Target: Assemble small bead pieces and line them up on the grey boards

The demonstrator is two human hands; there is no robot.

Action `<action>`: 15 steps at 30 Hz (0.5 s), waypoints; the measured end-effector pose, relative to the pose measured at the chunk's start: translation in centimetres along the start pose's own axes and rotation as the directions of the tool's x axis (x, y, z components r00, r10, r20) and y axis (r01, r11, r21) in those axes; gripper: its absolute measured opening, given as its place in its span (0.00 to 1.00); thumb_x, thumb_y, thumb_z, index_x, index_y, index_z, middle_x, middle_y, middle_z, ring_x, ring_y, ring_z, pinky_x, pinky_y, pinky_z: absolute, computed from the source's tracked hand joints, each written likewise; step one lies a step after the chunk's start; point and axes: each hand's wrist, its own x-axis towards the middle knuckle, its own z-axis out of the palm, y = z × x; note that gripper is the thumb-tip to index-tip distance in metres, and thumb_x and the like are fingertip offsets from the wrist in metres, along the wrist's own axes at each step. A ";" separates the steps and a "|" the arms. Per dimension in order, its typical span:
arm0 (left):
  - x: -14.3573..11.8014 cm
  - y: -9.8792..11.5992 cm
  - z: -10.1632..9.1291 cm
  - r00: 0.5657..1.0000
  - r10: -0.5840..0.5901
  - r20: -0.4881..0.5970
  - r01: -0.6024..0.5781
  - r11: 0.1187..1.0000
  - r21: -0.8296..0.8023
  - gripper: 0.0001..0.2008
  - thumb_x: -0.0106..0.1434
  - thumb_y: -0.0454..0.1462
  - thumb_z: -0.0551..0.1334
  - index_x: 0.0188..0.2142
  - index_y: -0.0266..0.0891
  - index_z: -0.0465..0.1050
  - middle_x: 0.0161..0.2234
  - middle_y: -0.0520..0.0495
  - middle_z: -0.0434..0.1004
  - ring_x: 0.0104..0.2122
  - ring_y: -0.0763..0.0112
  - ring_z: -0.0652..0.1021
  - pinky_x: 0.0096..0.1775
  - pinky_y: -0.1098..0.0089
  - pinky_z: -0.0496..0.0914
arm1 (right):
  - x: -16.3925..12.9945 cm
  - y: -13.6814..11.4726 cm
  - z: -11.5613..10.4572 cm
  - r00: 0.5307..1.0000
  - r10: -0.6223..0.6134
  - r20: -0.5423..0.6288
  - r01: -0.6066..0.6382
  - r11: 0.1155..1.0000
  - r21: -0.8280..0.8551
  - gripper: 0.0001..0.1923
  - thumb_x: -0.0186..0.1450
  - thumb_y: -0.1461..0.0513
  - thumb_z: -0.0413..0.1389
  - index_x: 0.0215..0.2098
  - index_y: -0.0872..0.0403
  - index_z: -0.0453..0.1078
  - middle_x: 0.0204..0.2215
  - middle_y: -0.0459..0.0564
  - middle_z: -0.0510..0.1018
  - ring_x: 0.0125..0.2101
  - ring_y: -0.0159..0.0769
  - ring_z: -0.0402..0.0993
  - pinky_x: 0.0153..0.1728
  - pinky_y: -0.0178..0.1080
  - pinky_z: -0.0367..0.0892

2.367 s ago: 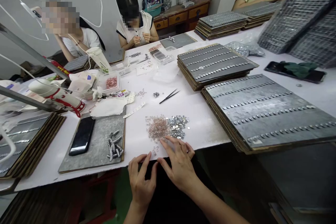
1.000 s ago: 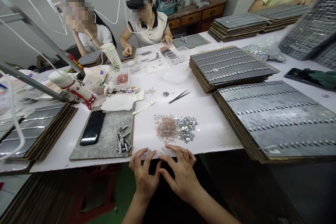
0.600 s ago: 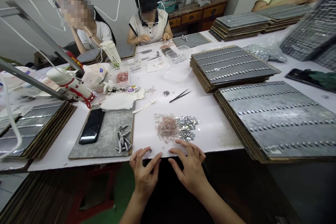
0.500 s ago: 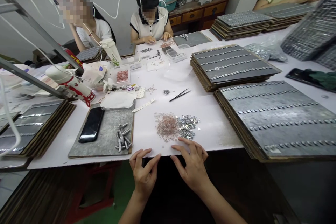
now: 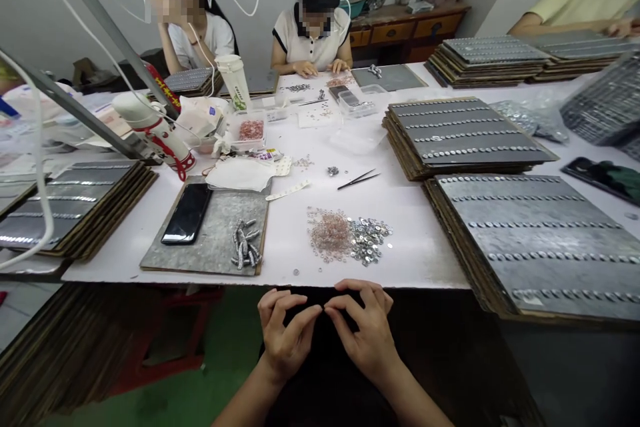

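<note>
Left hand (image 5: 285, 337): held just below the table edge (image 5: 200, 280), fingers curled, thumb and forefinger tip drawn together as if pinching something tiny (whether a piece sits between them I cannot tell).
Right hand (image 5: 365, 333): facing it, its forefinger tip meets the left one; same doubt about what it holds.
Working it well: keep both pinches close and steady over the lap, since a dropped piece would fall to the floor.
Pink rings (image 5: 330, 237): heaped on the table just beyond the hands, touching the silver discs (image 5: 370, 243).
Around: tweezers (image 5: 359, 179) farther back, grey board (image 5: 220, 233) with phone (image 5: 187, 212) and small stacked pieces (image 5: 245, 250) at left.
In the way: stacked boards (image 5: 540, 240) crowd the right.
</note>
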 end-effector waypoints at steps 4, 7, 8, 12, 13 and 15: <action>-0.3 -0.3 -0.4 1.000 -0.012 -0.012 0.012 1.000 0.005 0.09 0.60 0.28 0.65 0.36 0.44 0.78 0.34 0.46 0.75 0.40 0.62 0.72 0.45 0.57 0.69 | -0.4 1.1 -0.7 0.997 0.008 0.073 -0.012 0.998 0.054 0.06 0.64 0.63 0.52 0.31 0.50 0.69 0.41 0.48 0.71 0.43 0.39 0.65 0.43 0.43 0.59; -0.3 -0.7 -0.6 1.000 -0.024 -0.018 0.023 1.000 -0.009 0.09 0.59 0.28 0.65 0.35 0.44 0.77 0.34 0.46 0.75 0.40 0.62 0.71 0.44 0.58 0.70 | -0.5 1.7 -1.2 0.996 0.084 0.005 -0.084 0.995 0.051 0.07 0.65 0.63 0.50 0.29 0.51 0.67 0.40 0.50 0.70 0.43 0.41 0.64 0.43 0.45 0.60; -0.3 -0.7 -0.7 1.000 -0.027 -0.017 0.027 1.000 -0.016 0.09 0.59 0.28 0.66 0.35 0.44 0.78 0.34 0.46 0.75 0.40 0.62 0.71 0.44 0.58 0.70 | -0.5 1.7 -1.3 0.996 0.088 -0.006 -0.088 0.995 0.044 0.07 0.65 0.62 0.49 0.31 0.51 0.68 0.40 0.50 0.70 0.43 0.41 0.64 0.44 0.45 0.61; -0.5 -0.8 -0.8 0.999 -0.035 -0.012 0.035 0.999 -0.031 0.09 0.58 0.29 0.66 0.36 0.45 0.78 0.34 0.46 0.75 0.40 0.61 0.71 0.45 0.57 0.70 | -0.4 0.4 -0.8 0.997 -0.030 0.076 0.030 1.000 0.002 0.12 0.63 0.57 0.54 0.45 0.48 0.70 0.43 0.50 0.69 0.45 0.43 0.64 0.45 0.46 0.61; -0.6 -0.7 -0.8 0.999 -0.041 -0.015 0.040 0.999 -0.034 0.09 0.58 0.29 0.66 0.36 0.45 0.78 0.34 0.46 0.75 0.40 0.61 0.71 0.45 0.57 0.69 | -0.3 0.0 -0.5 0.994 -0.060 0.090 0.062 0.998 -0.013 0.13 0.63 0.57 0.55 0.46 0.47 0.70 0.43 0.50 0.69 0.45 0.42 0.64 0.45 0.46 0.61; -0.9 -0.7 -0.7 0.998 -0.052 -0.018 0.051 0.998 -0.045 0.10 0.59 0.29 0.66 0.37 0.45 0.78 0.34 0.46 0.75 0.40 0.61 0.71 0.45 0.57 0.69 | -0.2 -0.5 0.2 0.992 -0.096 0.082 0.099 0.995 -0.028 0.09 0.62 0.61 0.56 0.42 0.47 0.72 0.42 0.49 0.69 0.44 0.41 0.65 0.45 0.45 0.61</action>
